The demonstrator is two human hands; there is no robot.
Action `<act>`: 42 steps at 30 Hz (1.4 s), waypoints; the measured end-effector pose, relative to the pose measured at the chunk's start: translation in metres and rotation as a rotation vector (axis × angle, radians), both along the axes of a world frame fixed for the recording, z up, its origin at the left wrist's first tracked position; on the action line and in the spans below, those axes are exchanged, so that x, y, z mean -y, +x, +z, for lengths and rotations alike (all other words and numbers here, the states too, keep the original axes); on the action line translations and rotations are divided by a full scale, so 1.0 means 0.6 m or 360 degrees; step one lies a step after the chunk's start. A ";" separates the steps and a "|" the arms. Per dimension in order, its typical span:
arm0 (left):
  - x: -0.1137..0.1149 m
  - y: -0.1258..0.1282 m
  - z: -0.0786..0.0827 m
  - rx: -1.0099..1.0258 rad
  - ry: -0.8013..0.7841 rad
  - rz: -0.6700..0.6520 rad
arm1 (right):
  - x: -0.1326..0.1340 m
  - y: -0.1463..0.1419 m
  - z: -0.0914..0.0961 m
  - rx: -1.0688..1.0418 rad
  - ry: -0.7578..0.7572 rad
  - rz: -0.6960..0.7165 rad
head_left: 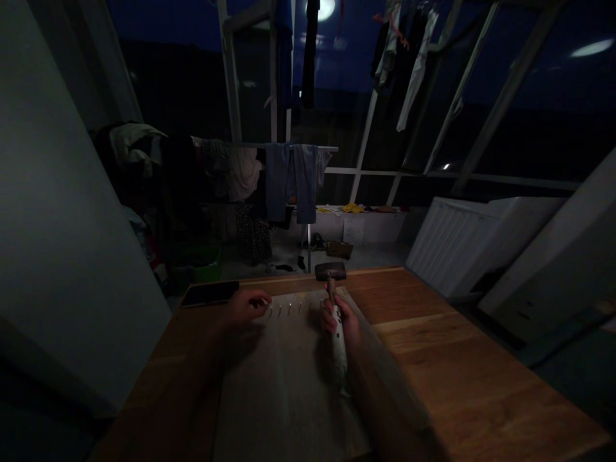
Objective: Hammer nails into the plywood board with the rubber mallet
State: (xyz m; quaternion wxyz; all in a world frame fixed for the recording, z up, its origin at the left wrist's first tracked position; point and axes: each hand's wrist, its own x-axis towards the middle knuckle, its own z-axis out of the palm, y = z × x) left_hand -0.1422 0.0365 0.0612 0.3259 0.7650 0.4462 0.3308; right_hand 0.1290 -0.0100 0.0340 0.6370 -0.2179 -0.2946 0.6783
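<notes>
My right hand [341, 316] is wrapped around the pale, dark-spotted handle of a mallet [339, 350]. Its dark barrel-shaped head points away from me, over the far edge of the wooden board [289, 385]. Several thin nails [289, 308] stand upright in a row across the far part of this board. At the row's left end is my left hand [248, 306], thumb and fingertips pinched together close beside the leftmost nail. Whatever lies between those fingertips is too dim and small to make out.
The board lies on a wooden table [433, 333]. A dark flat object [210, 294] rests at the table's far left corner. Beyond it stand a drying rack with hanging clothes [305, 183], a green basket [197, 264] and a white ribbed unit [450, 240]. The room is dim.
</notes>
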 end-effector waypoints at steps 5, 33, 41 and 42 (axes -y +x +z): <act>0.010 -0.018 -0.030 0.0228 -0.0282 0.0171 | 0.003 -0.005 0.000 0.0046 -0.0026 0.0119; -0.015 -0.022 -0.074 0.0276 -0.0274 0.0160 | 0.045 -0.098 -0.012 0.0756 0.0065 0.0052; -0.014 -0.024 -0.073 0.0341 -0.0263 0.0107 | 0.049 -0.138 -0.014 0.1091 0.0458 0.0004; -0.014 -0.025 -0.072 0.0343 -0.0255 0.0085 | 0.048 -0.140 -0.015 0.1121 0.0495 0.0006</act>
